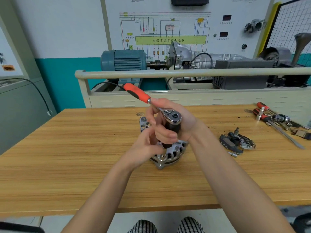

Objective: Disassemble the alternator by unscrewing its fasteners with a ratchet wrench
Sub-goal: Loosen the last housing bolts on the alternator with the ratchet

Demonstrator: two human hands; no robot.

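A silver alternator (170, 154) stands on the wooden table (67, 148) in the middle of the head view, partly hidden by both hands. A ratchet wrench (173, 116) with a red and black handle (137, 92) stands over it, handle pointing up to the left. A black socket and extension run down from its head to the alternator's top. My right hand (178, 121) grips the wrench at its head and socket. My left hand (144, 147) pinches the lower end of the extension just above the housing. The fastener itself is hidden.
Removed black alternator parts (235, 142) and a small socket bit (234, 154) lie right of the alternator. Screwdrivers and sockets (276, 118) lie at the table's far right. Behind the table stands a training bench with a blue motor (123, 60) and a rail (168, 74).
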